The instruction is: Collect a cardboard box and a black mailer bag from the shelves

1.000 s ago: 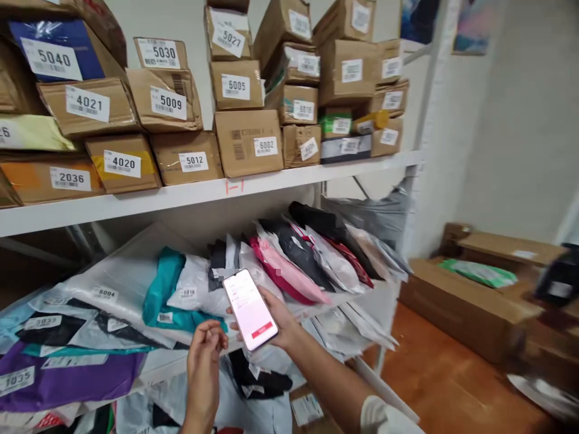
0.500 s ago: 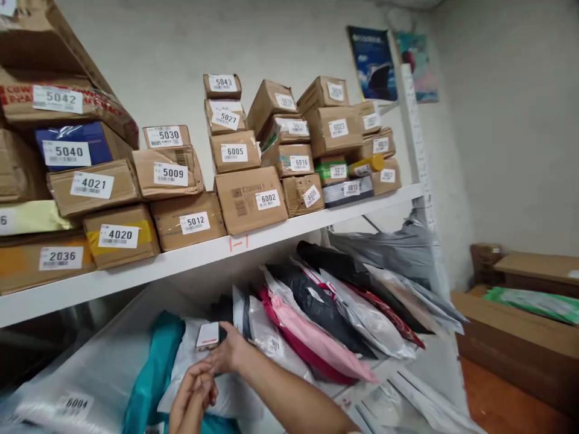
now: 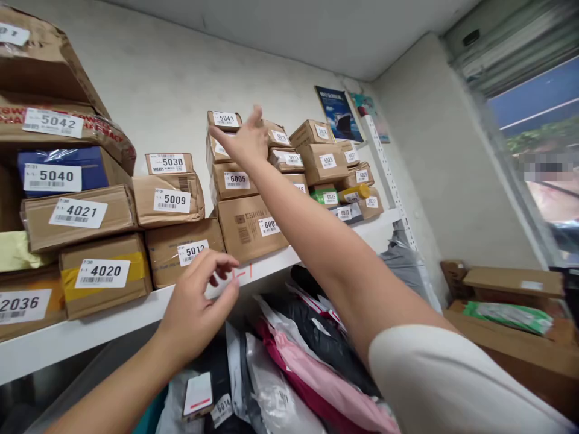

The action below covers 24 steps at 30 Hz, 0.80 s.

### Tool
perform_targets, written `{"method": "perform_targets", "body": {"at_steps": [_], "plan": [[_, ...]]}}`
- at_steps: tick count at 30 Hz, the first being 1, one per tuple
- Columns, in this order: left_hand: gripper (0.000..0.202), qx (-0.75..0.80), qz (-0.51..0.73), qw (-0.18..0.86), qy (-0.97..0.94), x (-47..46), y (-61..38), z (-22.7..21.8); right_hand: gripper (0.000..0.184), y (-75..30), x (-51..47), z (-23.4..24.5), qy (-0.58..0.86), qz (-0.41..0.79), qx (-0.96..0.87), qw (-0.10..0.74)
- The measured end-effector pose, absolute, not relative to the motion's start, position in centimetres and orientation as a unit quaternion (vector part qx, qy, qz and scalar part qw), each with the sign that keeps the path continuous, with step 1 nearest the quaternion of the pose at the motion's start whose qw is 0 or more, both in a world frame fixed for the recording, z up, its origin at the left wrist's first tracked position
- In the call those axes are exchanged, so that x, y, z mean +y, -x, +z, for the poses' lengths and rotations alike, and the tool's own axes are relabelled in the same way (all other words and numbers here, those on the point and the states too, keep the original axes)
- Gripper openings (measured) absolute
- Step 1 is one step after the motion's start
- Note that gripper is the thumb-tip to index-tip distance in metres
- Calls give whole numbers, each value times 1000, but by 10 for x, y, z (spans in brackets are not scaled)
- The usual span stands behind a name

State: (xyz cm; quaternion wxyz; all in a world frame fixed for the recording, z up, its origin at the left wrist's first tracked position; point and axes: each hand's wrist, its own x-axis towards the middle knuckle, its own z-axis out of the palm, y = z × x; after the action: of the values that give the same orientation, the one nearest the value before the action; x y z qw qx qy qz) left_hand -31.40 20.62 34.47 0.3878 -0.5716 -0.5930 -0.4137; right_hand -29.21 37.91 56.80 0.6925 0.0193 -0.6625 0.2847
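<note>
I have the right hand (image 3: 248,141) spread, empty, at the far stack (image 3: 236,179) by box 5043 (image 3: 225,119); can't tell contact. Left hand (image 3: 199,301) half-curled, empty, before box 5012 (image 3: 172,250). Phone (image 3: 198,393) lies near, on bags (image 3: 280,392). Risks: a knock topples the stack; shifting bags drop the phone.

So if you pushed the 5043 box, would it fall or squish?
The 5043 box might slide off easily, since it sits on top of a stack. It probably wouldn't squish much, as its cardboard edges look straight. It could be light, being small, but what's inside is hidden.
</note>
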Motion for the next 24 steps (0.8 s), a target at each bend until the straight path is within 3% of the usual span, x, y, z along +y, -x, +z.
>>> {"method": "perform_targets", "body": {"at_steps": [4,7,10,15,20,24], "plan": [[19,-564,-292,476,609,223,305,388,76,300,376,618,19,251,-697,672],[22,-567,-228,547,573,229,304,429,57,304,383,634,-21,240,-724,647],[36,-601,-224,610,465,250,304,476,39,300,391,642,-50,247,-696,672],[69,-668,-332,597,295,319,309,549,43,267,418,647,-73,249,-610,749],[74,-719,-382,544,205,350,322,585,35,246,453,640,-73,270,-587,760],[90,-644,-297,661,248,320,304,592,41,254,462,632,-135,275,-529,792]]}}
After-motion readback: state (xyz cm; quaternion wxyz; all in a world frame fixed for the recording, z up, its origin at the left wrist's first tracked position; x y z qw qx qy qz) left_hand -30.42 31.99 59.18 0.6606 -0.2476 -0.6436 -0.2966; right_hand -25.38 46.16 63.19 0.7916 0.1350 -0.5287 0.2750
